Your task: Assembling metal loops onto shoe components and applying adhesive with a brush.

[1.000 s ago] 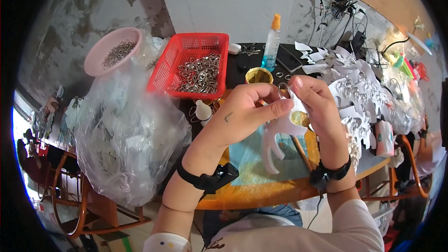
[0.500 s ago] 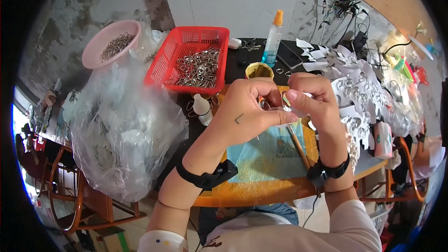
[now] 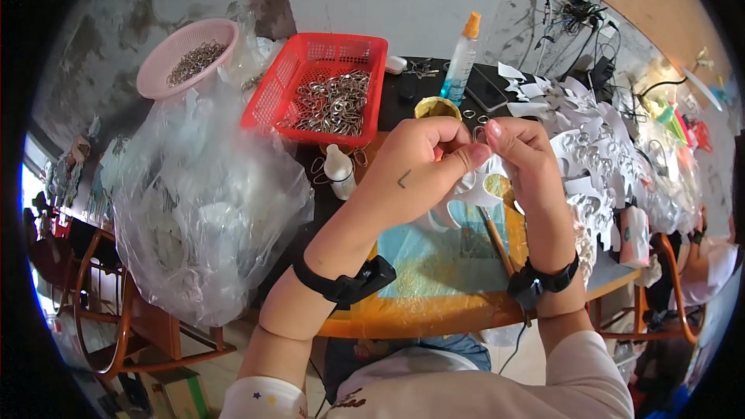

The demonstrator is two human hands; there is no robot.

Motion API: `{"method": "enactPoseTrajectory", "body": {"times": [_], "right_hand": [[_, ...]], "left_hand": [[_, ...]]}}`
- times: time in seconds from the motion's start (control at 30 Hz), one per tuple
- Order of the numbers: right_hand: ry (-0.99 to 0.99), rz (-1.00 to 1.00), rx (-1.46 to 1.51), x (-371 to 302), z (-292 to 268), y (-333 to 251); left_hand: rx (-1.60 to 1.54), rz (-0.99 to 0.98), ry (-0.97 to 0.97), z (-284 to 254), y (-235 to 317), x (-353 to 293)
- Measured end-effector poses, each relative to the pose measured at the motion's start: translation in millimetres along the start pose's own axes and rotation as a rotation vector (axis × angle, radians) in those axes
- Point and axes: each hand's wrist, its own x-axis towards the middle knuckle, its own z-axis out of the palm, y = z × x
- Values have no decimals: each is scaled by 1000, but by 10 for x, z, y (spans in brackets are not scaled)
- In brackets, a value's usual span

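In front of me my two hands meet over the table with their fingertips close together. My left hand [image 3: 423, 159] is closed, thumb against the bent fingers, on a white strip with cut-out holes [image 3: 467, 192] that hangs below the fingers. My right hand [image 3: 521, 147] is also closed, pinching a small metal ring [image 3: 479, 133] beside its thumb tip. The fingers partly hide where ring and strip come together. Under the hands lies a wooden-handled tool [image 3: 495, 237] on a bluish sheet [image 3: 419, 260]. A yellowish tub [image 3: 437, 108] stands just behind them.
A red basket [image 3: 376, 85] of metal rings stands back left, near a white squeeze bottle [image 3: 339, 171]. Far left are a pink basket [image 3: 155, 81] and a bulging plastic bag [image 3: 209, 217]. A spray bottle [image 3: 463, 58] and phone [image 3: 487, 91] lie behind; white cut-outs [image 3: 594, 132] pile up right.
Both hands have moved slightly up and closer together at the fingertips. More of the white strip now shows hanging under them. The view has shifted a little.
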Motion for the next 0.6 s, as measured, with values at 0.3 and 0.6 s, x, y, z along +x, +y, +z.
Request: {"method": "enactPoseTrajectory", "body": {"times": [0.3,0.6], "right_hand": [[32,-40,-22,37,-68,6],[-26,-40,-80,-17,17,-122]], "left_hand": [[-207,-151,-261,-94,43,39],[-306,-122,-213,-37,-79,24]]}}
